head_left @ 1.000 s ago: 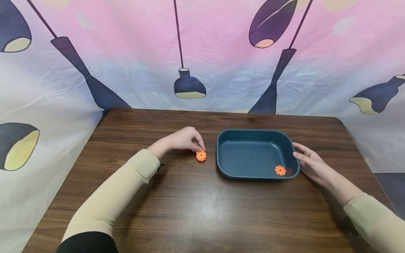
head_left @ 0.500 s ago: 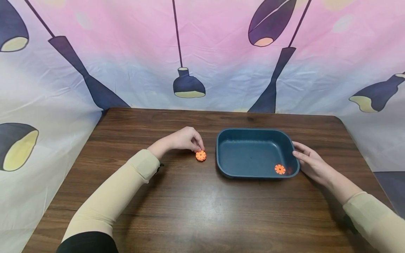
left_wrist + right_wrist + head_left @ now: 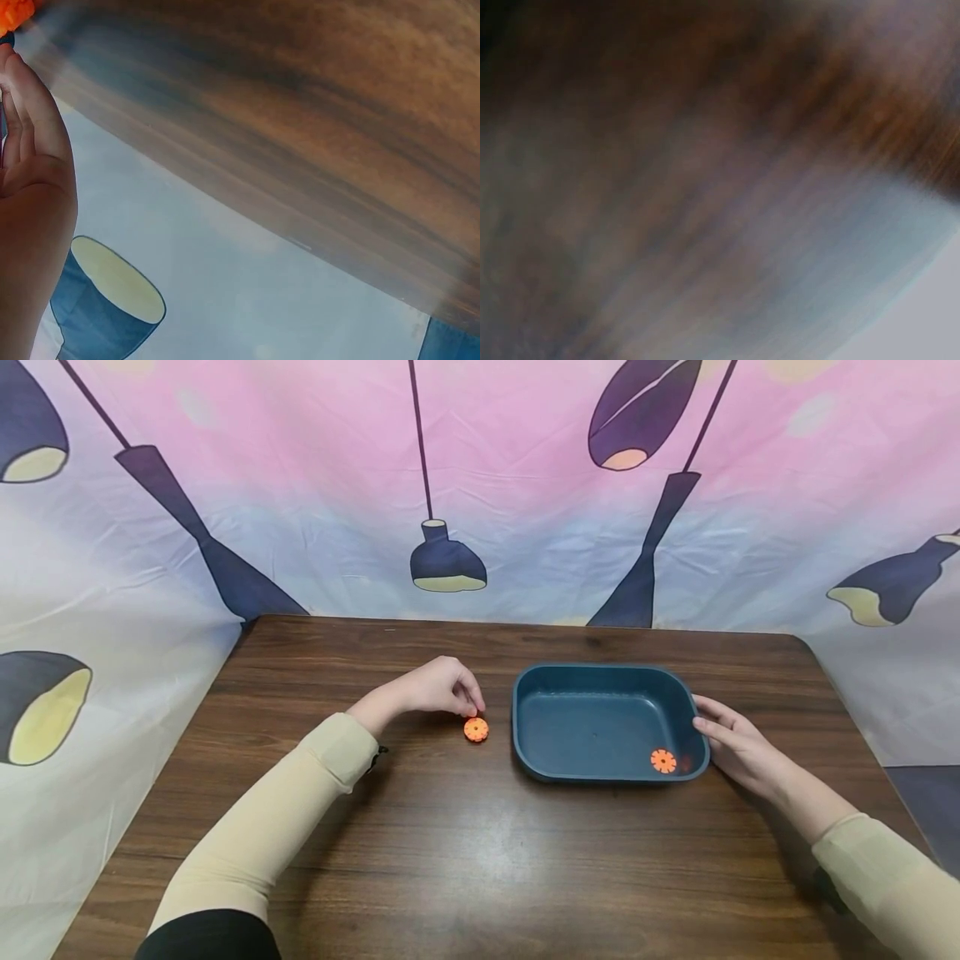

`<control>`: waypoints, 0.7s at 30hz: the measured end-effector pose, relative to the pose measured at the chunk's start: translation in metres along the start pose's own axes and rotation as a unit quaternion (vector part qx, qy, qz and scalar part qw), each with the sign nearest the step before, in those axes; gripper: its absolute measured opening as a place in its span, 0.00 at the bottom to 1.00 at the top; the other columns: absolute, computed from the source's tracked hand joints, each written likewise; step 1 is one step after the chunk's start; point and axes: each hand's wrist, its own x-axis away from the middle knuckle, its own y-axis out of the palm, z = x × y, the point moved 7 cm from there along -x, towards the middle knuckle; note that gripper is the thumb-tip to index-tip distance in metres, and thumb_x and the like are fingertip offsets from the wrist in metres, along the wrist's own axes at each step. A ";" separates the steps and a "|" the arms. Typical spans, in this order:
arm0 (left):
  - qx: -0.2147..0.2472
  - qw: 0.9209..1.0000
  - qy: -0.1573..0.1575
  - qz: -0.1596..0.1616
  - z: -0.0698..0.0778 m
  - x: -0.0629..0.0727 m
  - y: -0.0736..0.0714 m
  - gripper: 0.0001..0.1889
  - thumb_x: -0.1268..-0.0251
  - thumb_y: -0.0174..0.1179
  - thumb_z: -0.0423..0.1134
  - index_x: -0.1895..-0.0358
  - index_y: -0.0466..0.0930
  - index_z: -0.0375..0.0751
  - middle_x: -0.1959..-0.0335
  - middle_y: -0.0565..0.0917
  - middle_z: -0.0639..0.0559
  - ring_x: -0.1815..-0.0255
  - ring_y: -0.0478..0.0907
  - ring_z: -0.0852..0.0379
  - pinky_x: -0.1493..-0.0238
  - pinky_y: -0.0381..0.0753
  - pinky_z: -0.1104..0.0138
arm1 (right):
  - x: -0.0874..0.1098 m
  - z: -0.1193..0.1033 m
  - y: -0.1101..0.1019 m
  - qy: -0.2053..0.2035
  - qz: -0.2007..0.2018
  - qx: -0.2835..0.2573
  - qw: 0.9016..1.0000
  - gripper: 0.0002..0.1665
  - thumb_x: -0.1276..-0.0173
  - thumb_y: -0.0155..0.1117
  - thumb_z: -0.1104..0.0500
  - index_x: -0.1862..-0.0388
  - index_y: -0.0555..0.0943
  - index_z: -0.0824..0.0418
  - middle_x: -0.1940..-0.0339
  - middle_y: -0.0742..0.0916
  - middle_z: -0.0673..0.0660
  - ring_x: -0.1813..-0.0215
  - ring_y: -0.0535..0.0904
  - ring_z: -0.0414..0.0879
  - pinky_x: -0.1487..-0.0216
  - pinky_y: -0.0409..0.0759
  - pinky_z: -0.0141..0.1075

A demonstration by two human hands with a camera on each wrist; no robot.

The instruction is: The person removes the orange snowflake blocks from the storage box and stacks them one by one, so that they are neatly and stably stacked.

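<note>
My left hand [image 3: 442, 687] is left of the tray, thumb and fingers pinched together with a trace of orange at the tips. Right below the fingertips an orange notched disc [image 3: 476, 729] lies on the table. In the left wrist view, part of something orange [image 3: 15, 15] shows at the top left corner, beside a fingertip. My right hand [image 3: 742, 750] holds the right end of the dark teal tray [image 3: 611, 778], thumb at the rim, other fingers along the outer wall. A second orange notched disc [image 3: 663, 761] lies inside the tray, near its front right corner.
The dark wooden table [image 3: 480, 868] reaches back to a hanging cloth [image 3: 322, 510] printed with lamp shapes. The right wrist view is blurred, with brown wood grain [image 3: 900, 120] and no hand in sight.
My left hand has risen slightly from the orange notched disc on the table, which stays in place. The right hand and the tray have not visibly moved.
</note>
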 end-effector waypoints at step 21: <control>0.018 0.998 0.054 0.027 0.045 -0.025 -0.016 0.07 0.32 0.70 0.29 0.55 0.92 0.32 0.61 0.94 0.43 0.61 0.91 0.55 0.53 0.89 0.66 | 0.001 0.000 0.000 0.006 0.002 0.000 1.000 0.18 0.12 0.47 0.59 0.33 0.71 0.39 0.39 0.85 0.35 0.37 0.80 0.24 0.40 0.80 0.21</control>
